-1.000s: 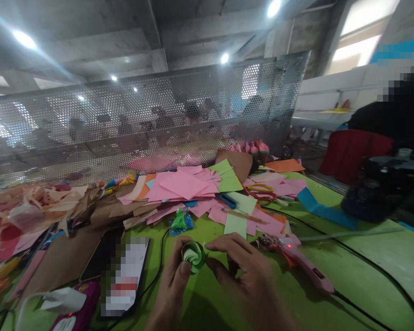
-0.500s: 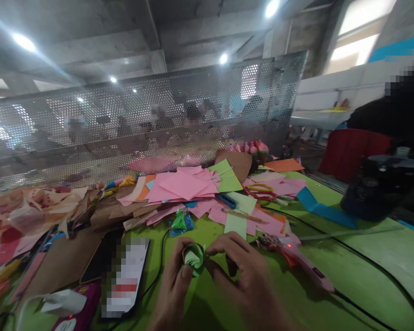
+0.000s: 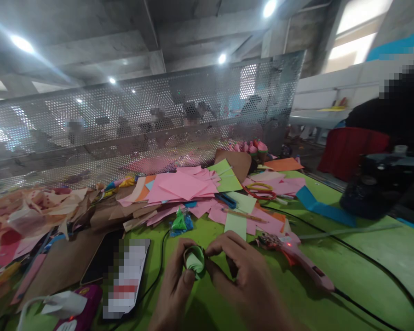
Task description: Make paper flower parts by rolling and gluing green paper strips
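Observation:
My left hand (image 3: 178, 280) wraps its fingers and thumb around a rolled light-green paper piece (image 3: 195, 260), with a thin brown edge showing about its rim. Layers of green paper curl inside the roll, and its lower part is hidden by the hand. From the right, my right hand (image 3: 236, 269) pinches the roll's edge between thumb and forefinger. Just beyond both hands lies a small clear bag (image 3: 181, 222) with green and blue contents. To the right rests a pink hot glue gun (image 3: 307, 264), its red light on.
Pink paper sheets (image 3: 182, 185) are heaped behind the hands, with a pencil (image 3: 246, 215) and yellow-handled scissors (image 3: 260, 187) on the pile. A phone (image 3: 129, 278) and a purple socket block (image 3: 89, 299) lie left. Black cords cross the green table. A perforated metal panel (image 3: 141, 115) stands behind.
The green paper roll has turned slightly in my fingers, so more of its inner layers face up. Both hands stay almost in the same place.

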{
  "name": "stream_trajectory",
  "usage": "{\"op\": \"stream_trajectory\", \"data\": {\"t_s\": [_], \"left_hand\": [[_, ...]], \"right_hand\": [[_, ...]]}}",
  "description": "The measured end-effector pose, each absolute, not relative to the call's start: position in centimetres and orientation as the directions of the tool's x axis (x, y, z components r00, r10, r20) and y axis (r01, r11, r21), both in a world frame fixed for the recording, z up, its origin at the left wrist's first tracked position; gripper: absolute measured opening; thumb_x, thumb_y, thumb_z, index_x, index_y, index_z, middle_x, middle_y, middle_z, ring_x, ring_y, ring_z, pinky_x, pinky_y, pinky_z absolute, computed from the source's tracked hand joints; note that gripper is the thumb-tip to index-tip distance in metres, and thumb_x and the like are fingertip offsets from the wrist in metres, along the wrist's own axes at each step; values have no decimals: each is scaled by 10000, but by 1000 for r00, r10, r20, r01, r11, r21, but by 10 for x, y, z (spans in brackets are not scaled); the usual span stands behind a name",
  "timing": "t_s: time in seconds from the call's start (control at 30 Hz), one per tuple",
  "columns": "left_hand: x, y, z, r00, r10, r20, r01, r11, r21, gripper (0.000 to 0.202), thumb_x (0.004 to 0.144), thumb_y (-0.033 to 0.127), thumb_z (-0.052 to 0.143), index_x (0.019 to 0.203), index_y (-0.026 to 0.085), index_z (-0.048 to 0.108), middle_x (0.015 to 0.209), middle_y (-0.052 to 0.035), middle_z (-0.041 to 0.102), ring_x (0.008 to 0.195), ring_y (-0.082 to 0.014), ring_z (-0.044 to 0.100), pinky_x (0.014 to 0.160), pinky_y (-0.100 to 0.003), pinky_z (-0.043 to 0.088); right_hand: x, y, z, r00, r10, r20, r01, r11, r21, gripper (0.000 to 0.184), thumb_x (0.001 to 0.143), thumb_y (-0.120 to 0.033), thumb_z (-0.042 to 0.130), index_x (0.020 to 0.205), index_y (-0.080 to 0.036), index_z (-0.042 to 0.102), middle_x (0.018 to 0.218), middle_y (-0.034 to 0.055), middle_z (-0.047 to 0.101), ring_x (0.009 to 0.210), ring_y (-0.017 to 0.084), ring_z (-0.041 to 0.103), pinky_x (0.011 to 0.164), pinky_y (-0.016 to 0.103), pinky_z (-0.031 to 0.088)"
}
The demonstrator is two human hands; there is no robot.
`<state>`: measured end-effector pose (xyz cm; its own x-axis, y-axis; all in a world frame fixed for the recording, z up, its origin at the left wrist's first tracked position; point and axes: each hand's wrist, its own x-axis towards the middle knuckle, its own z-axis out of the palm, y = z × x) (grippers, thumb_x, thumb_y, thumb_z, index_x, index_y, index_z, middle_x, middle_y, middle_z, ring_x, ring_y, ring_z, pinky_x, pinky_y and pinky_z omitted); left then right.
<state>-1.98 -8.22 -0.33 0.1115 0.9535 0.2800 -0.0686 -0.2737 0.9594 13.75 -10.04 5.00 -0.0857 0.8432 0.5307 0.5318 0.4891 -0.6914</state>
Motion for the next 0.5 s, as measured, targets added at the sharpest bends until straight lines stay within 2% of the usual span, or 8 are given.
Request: {"op": "stream_trajectory", "data": {"t_s": [0.17, 0.5], "left_hand": [[-20, -82, -3, 149, 945, 291, -75, -283, 956, 565, 793, 714, 545, 1069, 222, 579, 965, -40, 607, 901, -245, 544, 730, -291, 400], [-22, -82, -5, 150, 937, 317, -76, -308, 948, 575, 798, 702, 545, 1100, 215, 588, 1037, -76, 629, 976, -292, 565, 794, -333, 436]], "right_hand": [[138, -97, 50, -91, 835, 543, 550, 496, -671, 175, 743, -21, 577, 772, -191, 608, 786, 5, 611, 671, 142, 560, 585, 237, 370], [141, -96, 53, -167, 841, 515, 636, 491, -596, 150, 776, -40, 574, 770, -189, 595, 804, 18, 622, 720, 172, 587, 626, 263, 392]]}}
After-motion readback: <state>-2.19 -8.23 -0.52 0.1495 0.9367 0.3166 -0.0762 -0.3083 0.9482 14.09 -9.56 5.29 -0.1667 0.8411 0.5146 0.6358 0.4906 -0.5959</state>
